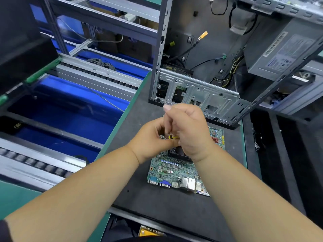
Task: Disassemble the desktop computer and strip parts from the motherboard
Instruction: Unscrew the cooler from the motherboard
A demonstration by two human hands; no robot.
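Note:
A green motherboard (174,170) lies flat on the dark mat (157,203), its rear ports toward me. A black cooler fan (178,151) sits on it, mostly hidden under my hands. My left hand (152,138) and my right hand (188,130) meet above the board with fingers curled around a small yellow-and-black part (172,137); what it is stays unclear. The opened desktop case (218,70) stands behind the board, with its power supply (283,53) and loose cables inside.
Blue bins (70,110) and a roller conveyor (35,163) run along the left. A green-edged bench rim (122,116) borders the mat. Black bins (283,145) stand at the right. A yellow-labelled object (150,230) sits below the near edge.

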